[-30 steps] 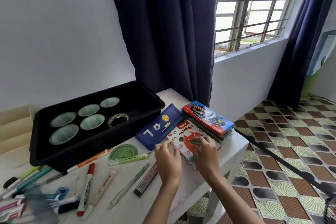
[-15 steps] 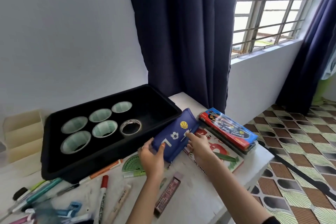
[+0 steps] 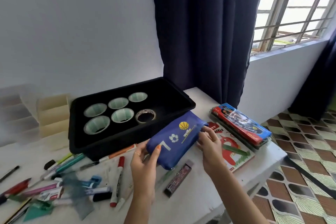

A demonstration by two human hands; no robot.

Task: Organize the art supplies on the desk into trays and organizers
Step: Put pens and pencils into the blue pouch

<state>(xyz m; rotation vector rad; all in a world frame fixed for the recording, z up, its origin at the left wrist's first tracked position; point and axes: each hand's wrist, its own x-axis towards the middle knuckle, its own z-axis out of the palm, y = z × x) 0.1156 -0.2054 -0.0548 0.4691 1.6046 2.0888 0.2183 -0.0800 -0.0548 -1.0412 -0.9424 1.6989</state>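
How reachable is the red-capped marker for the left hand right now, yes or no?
Probably yes, once freed: the left hand grips the blue pencil case, but the red-capped marker lies uncovered on the desk just beside that hand, with nothing between them.

My left hand (image 3: 143, 162) grips the near end of the blue fabric pencil pouch (image 3: 174, 138) and my right hand (image 3: 209, 143) pinches its far end, just in front of the black plastic tray (image 3: 116, 142). The white oil-pastel box (image 3: 234, 151) lies by the right edge of the white desk (image 3: 190, 203).
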